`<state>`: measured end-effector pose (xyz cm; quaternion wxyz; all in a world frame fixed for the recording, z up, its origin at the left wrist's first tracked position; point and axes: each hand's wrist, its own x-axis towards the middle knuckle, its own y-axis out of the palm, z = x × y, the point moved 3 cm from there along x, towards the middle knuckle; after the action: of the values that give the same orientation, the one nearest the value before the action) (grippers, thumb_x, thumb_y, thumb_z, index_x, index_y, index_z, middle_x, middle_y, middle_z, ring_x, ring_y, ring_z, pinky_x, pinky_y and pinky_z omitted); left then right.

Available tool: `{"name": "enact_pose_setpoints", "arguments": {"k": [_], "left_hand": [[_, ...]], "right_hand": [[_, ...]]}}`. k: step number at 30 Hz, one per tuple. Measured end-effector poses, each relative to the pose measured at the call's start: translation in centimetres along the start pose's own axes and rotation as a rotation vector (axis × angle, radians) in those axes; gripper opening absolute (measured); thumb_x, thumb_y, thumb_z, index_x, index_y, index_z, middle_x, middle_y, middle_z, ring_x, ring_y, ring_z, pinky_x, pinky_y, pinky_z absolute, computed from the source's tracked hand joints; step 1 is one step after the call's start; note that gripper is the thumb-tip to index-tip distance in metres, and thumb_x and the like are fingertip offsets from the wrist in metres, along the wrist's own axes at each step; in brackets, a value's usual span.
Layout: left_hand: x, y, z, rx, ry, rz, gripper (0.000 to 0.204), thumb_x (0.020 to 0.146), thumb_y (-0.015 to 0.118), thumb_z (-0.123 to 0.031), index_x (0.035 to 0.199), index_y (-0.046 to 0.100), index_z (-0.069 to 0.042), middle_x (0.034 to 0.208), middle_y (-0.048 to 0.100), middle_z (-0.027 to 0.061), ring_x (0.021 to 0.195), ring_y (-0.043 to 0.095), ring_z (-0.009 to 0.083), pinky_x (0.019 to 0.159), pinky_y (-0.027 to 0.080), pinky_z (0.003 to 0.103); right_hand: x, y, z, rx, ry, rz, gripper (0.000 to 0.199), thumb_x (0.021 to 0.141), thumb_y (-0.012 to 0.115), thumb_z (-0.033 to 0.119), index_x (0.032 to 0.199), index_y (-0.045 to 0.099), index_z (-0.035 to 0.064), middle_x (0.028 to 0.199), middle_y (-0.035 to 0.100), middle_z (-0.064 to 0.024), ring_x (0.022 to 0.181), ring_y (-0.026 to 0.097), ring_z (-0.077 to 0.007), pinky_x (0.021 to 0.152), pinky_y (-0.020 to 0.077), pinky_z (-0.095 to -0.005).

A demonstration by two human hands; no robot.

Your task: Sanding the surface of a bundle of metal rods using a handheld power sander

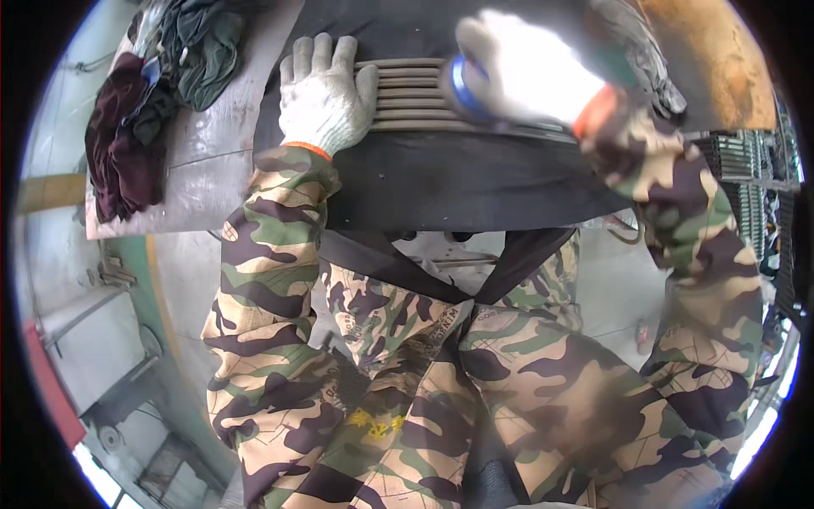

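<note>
Grey rods (pixel 411 95): at 12 o'clock, laid side by side on a black mat (pixel 441 182), by which the tabletop is presumably spared. Left hand (pixel 326 97), gloved: at 11 o'clock, opened flat across the rods' ends, probably so that rolling is prevented. Right hand (pixel 530 72), gloved: at 1 o'clock, blurred, apparently curled about a blue-edged object (pixel 460 82); firmness cannot be told.

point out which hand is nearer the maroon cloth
Left. The left hand lies on the left end of the rods, right of the cloth; the right hand is farther right, holding a blue-edged tool.
</note>
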<state>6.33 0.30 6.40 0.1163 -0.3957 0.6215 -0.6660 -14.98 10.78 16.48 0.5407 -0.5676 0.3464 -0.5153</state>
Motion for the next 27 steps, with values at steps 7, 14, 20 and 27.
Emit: {"name": "enact_pose_setpoints", "arguments": {"k": [7,14,20,27], "left_hand": [[-0.3,0.4,-0.1,0.052,0.055,-0.144,0.039,0.094,0.066,-0.032,0.122,0.067,-0.005,0.119,0.064,0.0166,0.118,0.057,0.0394,0.102,0.046,0.054],[-0.2,1.2,0.4,-0.011,-0.073,0.173,0.056,0.107,0.054,-0.041,0.151,0.057,-0.007,0.157,0.052,0.026,0.149,0.043,0.0494,0.124,0.033,0.057],[-0.1,0.2,1.4,0.031,-0.097,0.124,0.057,0.107,0.052,-0.041,0.153,0.055,-0.006,0.158,0.051,0.0258,0.149,0.041,0.0488,0.124,0.031,0.056],[0.0,-0.3,1.1,0.015,-0.011,-0.036,0.047,0.1,0.06,-0.034,0.136,0.061,-0.003,0.131,0.06,0.0214,0.134,0.05,0.0478,0.114,0.04,0.056]], "right_hand": [[-2.7,1.0,-0.7,-0.068,0.027,0.163,0.029,0.095,0.061,0.022,0.113,0.071,0.0027,0.105,0.072,-0.0257,0.097,0.075,-0.0439,0.083,0.0611,-0.0542],[-2.4,1.3,-5.2,-0.136,0.16,0.2,0.03,0.094,0.06,0.02,0.118,0.069,0.004,0.102,0.071,-0.0243,0.096,0.074,-0.0443,0.082,0.0604,-0.0552],[-2.7,-0.9,-5.8,-0.091,0.193,0.245,0.026,0.095,0.063,0.023,0.114,0.067,0.0062,0.109,0.068,-0.0198,0.106,0.072,-0.0396,0.084,0.0594,-0.0536],[-4.5,-0.8,-4.5,-0.097,-0.017,0.101,0.024,0.094,0.062,0.022,0.111,0.065,0.0057,0.102,0.065,-0.0191,0.098,0.069,-0.0421,0.083,0.0583,-0.0521]]}}
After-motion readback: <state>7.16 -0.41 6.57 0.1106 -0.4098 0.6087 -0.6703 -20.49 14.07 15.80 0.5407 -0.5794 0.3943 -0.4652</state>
